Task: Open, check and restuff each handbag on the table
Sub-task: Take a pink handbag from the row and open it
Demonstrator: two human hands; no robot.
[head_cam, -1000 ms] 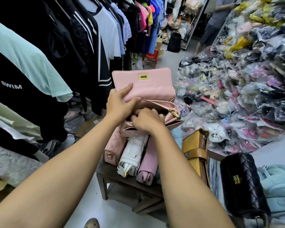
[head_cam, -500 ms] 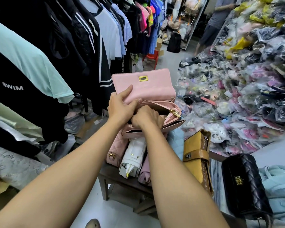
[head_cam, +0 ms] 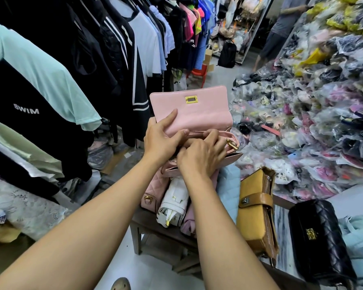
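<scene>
Pink bag [head_cam: 194, 116] is held up above the worktop [head_cam: 147, 223], flap open & upright. L hand [head_cam: 161, 141] grips it at the flap base, thumb flat on flap, fingers [head_cam: 181, 133] curled on the mouth edge. R hand [head_cam: 199, 156] has fingers bent into the open mouth, tips hidden; cannot tell if they hold sth. Below & to the right lie white bag [head_cam: 174, 200], yellow bag [head_cam: 255, 212], black bag [head_cam: 316, 237].

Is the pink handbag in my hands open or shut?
Open: the pink handbag has its flap raised, held by the left hand, while the right hand reaches inside.
</scene>
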